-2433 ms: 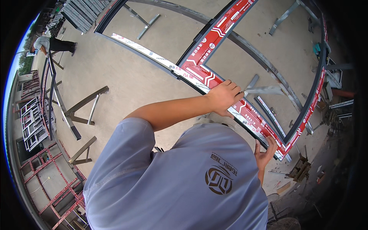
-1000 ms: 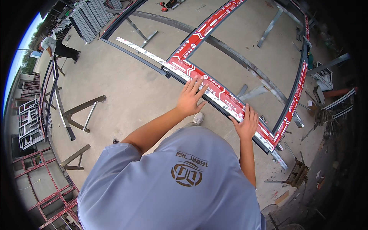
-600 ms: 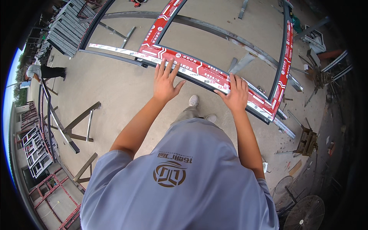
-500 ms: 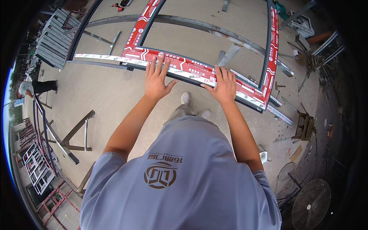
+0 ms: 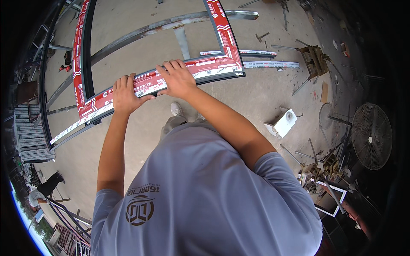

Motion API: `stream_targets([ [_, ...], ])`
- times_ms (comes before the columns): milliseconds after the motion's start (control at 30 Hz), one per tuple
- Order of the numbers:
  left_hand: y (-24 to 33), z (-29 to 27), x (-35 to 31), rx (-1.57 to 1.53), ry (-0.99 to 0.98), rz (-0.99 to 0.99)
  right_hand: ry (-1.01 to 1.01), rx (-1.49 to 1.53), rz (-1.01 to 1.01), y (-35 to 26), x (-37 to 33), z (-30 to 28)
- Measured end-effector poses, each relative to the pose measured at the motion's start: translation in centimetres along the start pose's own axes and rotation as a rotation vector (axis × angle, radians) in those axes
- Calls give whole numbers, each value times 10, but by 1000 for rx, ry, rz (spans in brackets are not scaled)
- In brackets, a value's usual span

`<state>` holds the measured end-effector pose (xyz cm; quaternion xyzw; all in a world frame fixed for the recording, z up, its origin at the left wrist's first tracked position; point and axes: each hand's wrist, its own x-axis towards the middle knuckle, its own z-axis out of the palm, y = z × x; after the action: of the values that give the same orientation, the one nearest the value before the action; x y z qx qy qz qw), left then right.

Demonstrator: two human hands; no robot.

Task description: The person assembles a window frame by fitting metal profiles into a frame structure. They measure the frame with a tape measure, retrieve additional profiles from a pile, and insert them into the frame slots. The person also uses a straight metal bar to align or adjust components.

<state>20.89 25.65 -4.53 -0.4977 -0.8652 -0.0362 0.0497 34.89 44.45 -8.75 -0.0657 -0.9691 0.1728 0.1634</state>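
Note:
A window frame (image 5: 205, 67) with dark edges and red-and-white protective film lies across the top of the view. Its near bar runs in front of me, right end farther away than left. My left hand (image 5: 125, 96) grips this bar left of its middle, fingers bent over the top and thumb along the near edge. Close by on the right, my right hand (image 5: 177, 81) holds the same bar in a similar way, its fingertips curled at the inner edge. The fingertips' undersides are hidden.
Metal rails (image 5: 149, 30) run below the frame. White-filmed strips (image 5: 271, 65) lie beyond its right corner. To the right are a stool-like stand (image 5: 313, 61), a white box (image 5: 285, 123) and a large fan (image 5: 370, 140). Stacked profiles (image 5: 32, 132) and another person (image 5: 45, 187) are at left.
My view has turned, and the frame appears farther left and slanted the other way. My hands are closer together on the bar. Their fingers, spread before, are now bent over it.

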Motion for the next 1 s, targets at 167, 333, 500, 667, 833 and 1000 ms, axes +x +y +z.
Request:
stream_targets([
  [167, -1, 2, 0, -9, 17, 26, -40, -14, 25, -1, 0, -1],
  [333, -3, 4, 0, 39, -5, 36, -75, -24, 35, -1, -1, -2],
  [500, -1, 1, 1, 47, -55, 33, 100, 158, -4, 10, -17, -10],
  [667, 0, 1, 1, 46, -96, 12, 233, 161, 148, 46, -61, -28],
  [833, -2, 2, 1, 63, -81, 28, 311, 87, 265, 90, -96, -44],
  [1000, 1, 1, 2, 40, -88, 30, 302, 25, 255, 97, -103, -41],
])
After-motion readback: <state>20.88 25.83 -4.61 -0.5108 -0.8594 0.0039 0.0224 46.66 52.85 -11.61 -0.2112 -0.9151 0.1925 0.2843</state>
